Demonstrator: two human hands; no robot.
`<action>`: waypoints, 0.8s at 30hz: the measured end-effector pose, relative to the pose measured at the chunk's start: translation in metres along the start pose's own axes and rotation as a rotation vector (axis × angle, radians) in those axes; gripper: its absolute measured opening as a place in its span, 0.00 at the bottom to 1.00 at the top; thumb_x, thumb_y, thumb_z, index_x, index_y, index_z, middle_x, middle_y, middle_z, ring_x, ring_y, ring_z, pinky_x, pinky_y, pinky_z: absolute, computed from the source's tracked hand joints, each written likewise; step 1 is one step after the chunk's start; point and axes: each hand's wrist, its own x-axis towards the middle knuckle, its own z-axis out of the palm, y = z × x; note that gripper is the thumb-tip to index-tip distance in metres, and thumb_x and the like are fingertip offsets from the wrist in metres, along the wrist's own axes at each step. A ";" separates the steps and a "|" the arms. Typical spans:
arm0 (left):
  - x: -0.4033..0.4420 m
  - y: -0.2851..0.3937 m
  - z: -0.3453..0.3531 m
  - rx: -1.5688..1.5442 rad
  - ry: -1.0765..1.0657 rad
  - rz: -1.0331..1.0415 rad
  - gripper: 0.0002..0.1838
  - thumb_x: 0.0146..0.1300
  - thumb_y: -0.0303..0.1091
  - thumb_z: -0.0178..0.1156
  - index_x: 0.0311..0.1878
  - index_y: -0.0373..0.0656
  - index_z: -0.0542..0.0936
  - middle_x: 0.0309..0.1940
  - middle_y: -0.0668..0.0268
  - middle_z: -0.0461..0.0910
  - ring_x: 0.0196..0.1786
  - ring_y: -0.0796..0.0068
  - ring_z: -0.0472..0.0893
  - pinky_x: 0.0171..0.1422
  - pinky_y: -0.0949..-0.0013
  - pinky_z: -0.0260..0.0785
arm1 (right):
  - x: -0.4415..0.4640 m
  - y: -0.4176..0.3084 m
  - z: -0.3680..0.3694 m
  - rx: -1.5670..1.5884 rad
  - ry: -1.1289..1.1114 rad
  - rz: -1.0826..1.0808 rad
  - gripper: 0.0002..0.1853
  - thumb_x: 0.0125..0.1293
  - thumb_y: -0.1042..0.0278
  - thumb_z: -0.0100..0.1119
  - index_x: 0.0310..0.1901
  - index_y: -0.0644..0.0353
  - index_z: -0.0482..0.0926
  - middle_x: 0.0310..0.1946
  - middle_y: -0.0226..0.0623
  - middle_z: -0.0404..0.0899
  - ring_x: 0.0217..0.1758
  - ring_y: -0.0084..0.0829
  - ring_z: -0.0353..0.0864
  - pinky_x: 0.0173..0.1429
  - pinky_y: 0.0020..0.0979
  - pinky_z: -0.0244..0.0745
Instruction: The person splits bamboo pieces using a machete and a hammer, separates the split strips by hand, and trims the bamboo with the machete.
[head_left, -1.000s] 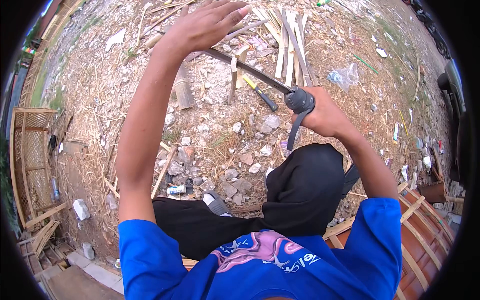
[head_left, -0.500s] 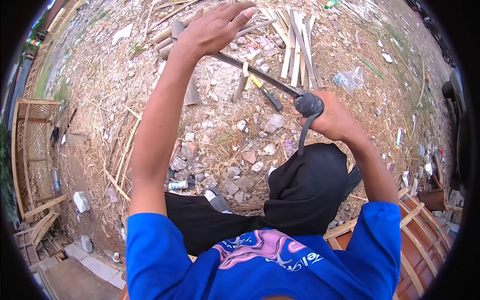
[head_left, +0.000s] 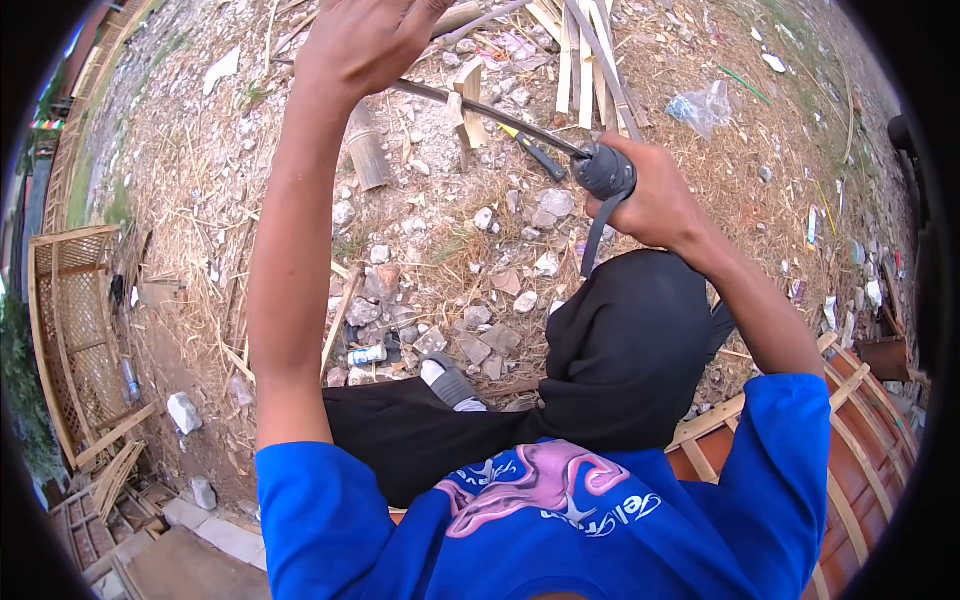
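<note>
Handle (head_left: 605, 172) wrapped in dark tape sits in the right hand (head_left: 650, 195), fingers closed round it, loose strap (head_left: 597, 238) hanging below. Long dark blade (head_left: 500, 117) runs from it up-left and passes under the left hand (head_left: 362, 45). That hand's fingers are cut off by the top of the view; can't tell how far open they are, or if they have hold of the blade. Pale split wood (head_left: 472, 105) overlaps mid-blade, contact unclear. Just below: black-and-yellow tool (head_left: 543, 158) on the ground. Near the left wrist, cut bamboo section (head_left: 368, 160). Slats (head_left: 590, 75) bundled past the blade, plastic bag (head_left: 703, 108) to their right. Can (head_left: 367, 355) by the sandalled foot (head_left: 452, 385). Lattice panel (head_left: 75, 320) far left.
</note>
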 end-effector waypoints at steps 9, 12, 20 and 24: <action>-0.002 0.005 -0.003 0.035 0.135 0.010 0.24 0.76 0.48 0.41 0.53 0.41 0.81 0.54 0.55 0.80 0.60 0.54 0.75 0.69 0.43 0.56 | 0.012 0.017 0.003 -0.047 0.059 -0.098 0.19 0.49 0.69 0.71 0.44 0.63 0.79 0.31 0.45 0.86 0.35 0.38 0.87 0.43 0.35 0.79; -0.007 0.007 -0.007 -0.003 0.153 0.029 0.23 0.76 0.47 0.42 0.51 0.42 0.82 0.52 0.56 0.81 0.57 0.53 0.78 0.70 0.43 0.54 | 0.008 0.019 0.010 -0.099 0.072 -0.137 0.21 0.48 0.69 0.73 0.46 0.61 0.79 0.33 0.45 0.86 0.37 0.41 0.87 0.44 0.36 0.80; 0.001 -0.007 -0.005 0.014 0.102 -0.004 0.22 0.74 0.47 0.45 0.53 0.42 0.81 0.54 0.54 0.80 0.58 0.52 0.77 0.64 0.53 0.65 | 0.011 0.009 0.004 -0.050 0.077 -0.104 0.16 0.47 0.70 0.68 0.40 0.62 0.80 0.30 0.42 0.83 0.33 0.34 0.82 0.41 0.34 0.77; 0.026 0.017 -0.043 -0.063 0.185 0.029 0.27 0.75 0.51 0.46 0.60 0.38 0.77 0.59 0.50 0.77 0.64 0.52 0.73 0.68 0.56 0.64 | 0.019 0.014 0.001 0.019 0.067 -0.099 0.13 0.47 0.70 0.65 0.35 0.63 0.78 0.23 0.34 0.78 0.27 0.27 0.75 0.35 0.31 0.72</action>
